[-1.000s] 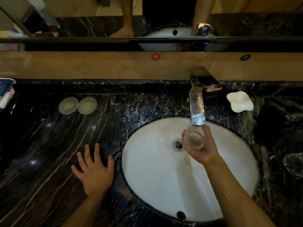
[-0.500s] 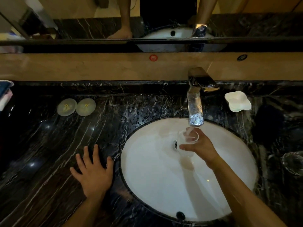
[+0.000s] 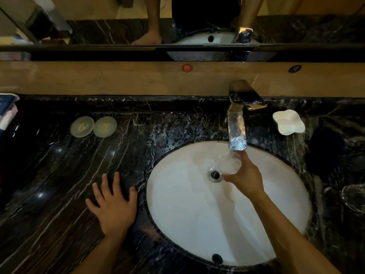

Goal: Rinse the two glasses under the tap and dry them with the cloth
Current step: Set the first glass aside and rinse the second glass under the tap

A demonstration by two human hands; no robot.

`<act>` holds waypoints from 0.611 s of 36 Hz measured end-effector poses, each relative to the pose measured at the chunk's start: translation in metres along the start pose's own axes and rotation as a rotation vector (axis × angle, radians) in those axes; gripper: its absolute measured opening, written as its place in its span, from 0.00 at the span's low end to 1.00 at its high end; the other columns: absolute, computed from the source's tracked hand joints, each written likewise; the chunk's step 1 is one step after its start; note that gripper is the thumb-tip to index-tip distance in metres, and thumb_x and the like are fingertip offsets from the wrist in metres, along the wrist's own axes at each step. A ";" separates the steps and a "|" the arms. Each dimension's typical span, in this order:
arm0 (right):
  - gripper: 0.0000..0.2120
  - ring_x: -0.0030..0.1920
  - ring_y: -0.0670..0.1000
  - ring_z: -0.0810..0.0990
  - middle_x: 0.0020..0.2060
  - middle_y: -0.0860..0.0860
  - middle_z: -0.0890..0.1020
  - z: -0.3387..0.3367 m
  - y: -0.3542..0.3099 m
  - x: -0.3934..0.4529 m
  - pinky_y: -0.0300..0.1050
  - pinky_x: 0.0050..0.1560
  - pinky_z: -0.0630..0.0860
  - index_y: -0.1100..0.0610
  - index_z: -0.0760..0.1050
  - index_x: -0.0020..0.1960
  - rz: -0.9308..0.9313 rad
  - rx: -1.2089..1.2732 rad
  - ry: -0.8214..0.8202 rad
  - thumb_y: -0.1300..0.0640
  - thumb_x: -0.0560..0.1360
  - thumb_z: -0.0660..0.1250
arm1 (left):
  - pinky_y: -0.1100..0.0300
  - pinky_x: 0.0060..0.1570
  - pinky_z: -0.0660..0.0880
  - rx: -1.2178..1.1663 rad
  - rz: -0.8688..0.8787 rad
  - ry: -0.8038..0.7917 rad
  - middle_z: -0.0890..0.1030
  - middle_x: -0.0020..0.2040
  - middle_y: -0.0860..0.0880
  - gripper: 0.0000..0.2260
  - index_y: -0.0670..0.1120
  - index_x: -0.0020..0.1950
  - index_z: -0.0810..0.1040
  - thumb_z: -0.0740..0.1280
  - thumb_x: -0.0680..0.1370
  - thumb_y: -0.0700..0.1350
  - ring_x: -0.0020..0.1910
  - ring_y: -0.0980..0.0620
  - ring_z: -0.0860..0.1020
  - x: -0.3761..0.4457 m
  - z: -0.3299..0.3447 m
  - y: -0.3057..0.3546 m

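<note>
Tilting further than before, glass [image 3: 229, 164] in right hand [image 3: 245, 176].

No legible text. Red round sticker [image 3: 187, 68] on the beige ledge carries a white mark, too blurred to read; dark round sticker [image 3: 294, 68] likewise. Yellow marks on two round lids [image 3: 93, 126], unreadable.

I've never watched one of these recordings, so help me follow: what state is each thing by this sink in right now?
Tap: running.
Glass: held tilted under the stream, over the basin.
Right hand: gripping that glass.
Left hand: flat on the countertop, fingers spread.
Second glass: standing on the counter at the right edge, untouched.
Sink: drain open.
Soap dish: looks empty.
Two round coasters: lying flat, side by side.
</note>
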State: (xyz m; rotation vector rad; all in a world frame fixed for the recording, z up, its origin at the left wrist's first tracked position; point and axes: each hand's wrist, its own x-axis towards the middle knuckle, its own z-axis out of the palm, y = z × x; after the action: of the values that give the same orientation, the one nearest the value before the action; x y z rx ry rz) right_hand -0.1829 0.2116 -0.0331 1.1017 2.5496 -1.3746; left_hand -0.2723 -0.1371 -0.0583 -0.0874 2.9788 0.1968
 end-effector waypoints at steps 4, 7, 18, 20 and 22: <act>0.41 0.58 0.46 0.79 0.58 0.42 0.80 0.000 0.008 0.000 0.42 0.55 0.75 0.46 0.69 0.66 0.044 0.207 -0.045 0.55 0.58 0.85 | 0.31 0.73 0.46 -0.008 -0.001 0.003 0.56 0.81 0.44 0.35 0.52 0.80 0.58 0.46 0.76 0.66 0.80 0.39 0.51 0.001 0.001 0.000; 0.41 0.56 0.46 0.78 0.56 0.42 0.79 0.006 0.007 -0.003 0.43 0.54 0.75 0.45 0.68 0.67 0.059 0.213 0.032 0.57 0.59 0.84 | 0.31 0.73 0.46 -0.007 -0.005 0.002 0.56 0.81 0.45 0.35 0.52 0.80 0.58 0.46 0.76 0.66 0.80 0.39 0.51 0.001 0.003 -0.001; 0.41 0.53 0.48 0.76 0.56 0.41 0.76 0.009 0.006 -0.005 0.44 0.51 0.72 0.47 0.67 0.68 0.104 0.135 -0.004 0.56 0.60 0.83 | 0.30 0.72 0.48 -0.010 0.004 0.018 0.57 0.81 0.44 0.34 0.52 0.80 0.59 0.48 0.76 0.65 0.80 0.38 0.52 0.001 0.004 -0.002; 0.39 0.55 0.49 0.78 0.58 0.44 0.78 0.008 0.012 -0.002 0.44 0.52 0.73 0.47 0.69 0.65 0.144 0.220 -0.072 0.56 0.59 0.84 | 0.31 0.73 0.47 -0.011 0.001 0.014 0.57 0.81 0.44 0.35 0.53 0.80 0.59 0.48 0.76 0.66 0.80 0.39 0.52 0.001 0.004 -0.002; 0.38 0.56 0.48 0.79 0.58 0.45 0.79 0.009 0.015 -0.004 0.42 0.53 0.74 0.47 0.71 0.64 0.203 0.347 -0.049 0.58 0.59 0.84 | 0.31 0.73 0.47 -0.016 0.000 0.013 0.57 0.81 0.44 0.35 0.52 0.80 0.59 0.47 0.75 0.66 0.80 0.39 0.52 0.001 0.004 -0.002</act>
State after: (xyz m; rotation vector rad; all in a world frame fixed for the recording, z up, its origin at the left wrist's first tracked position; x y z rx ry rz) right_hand -0.1731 0.2077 -0.0478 1.3119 2.1438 -1.8029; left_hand -0.2725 -0.1385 -0.0624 -0.0909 2.9909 0.2215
